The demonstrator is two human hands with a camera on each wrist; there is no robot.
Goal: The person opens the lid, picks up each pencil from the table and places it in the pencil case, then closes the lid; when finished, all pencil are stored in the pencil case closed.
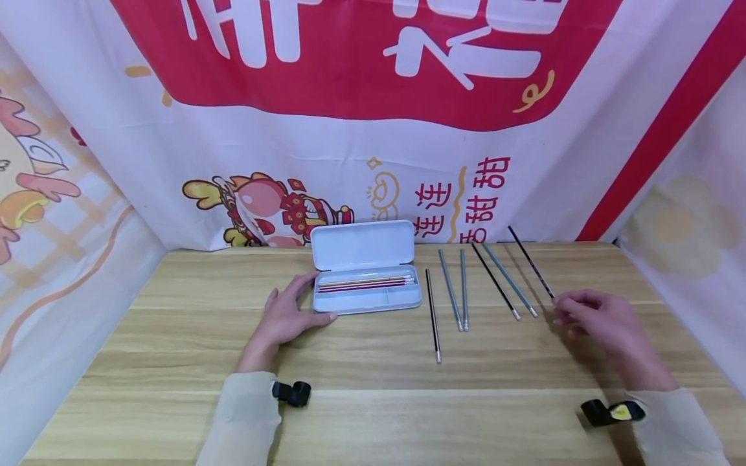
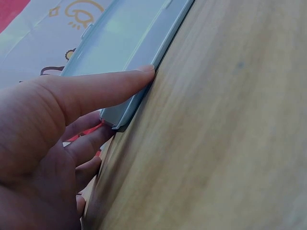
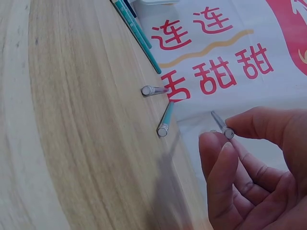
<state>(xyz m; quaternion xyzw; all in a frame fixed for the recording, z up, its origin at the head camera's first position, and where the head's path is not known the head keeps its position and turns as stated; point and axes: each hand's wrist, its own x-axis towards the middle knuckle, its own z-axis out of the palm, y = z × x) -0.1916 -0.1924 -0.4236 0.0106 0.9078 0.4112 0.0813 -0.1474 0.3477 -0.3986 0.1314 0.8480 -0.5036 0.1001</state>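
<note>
A light-blue pencil case [image 1: 365, 303] stands with its lid up on the table. My left hand [image 1: 287, 315] holds its left end, the thumb [image 2: 115, 88] along the front edge and the other fingers at the side and back. Pinched near its eraser end by my right hand [image 1: 600, 322], a dark pencil [image 1: 530, 262] is raised and points away; in the right wrist view its silver end [image 3: 229, 132] shows between thumb and fingertips. Inside the case lie a few pencils [image 1: 364, 285], red and yellowish, in the rear compartment.
Between case and right hand lie a black pencil [image 1: 433, 314], two teal pencils [image 1: 451, 291] side by side, another black pencil [image 1: 495, 281] and a teal pencil [image 1: 509, 279]. A printed cloth [image 1: 361, 139] hangs along the table's back edge.
</note>
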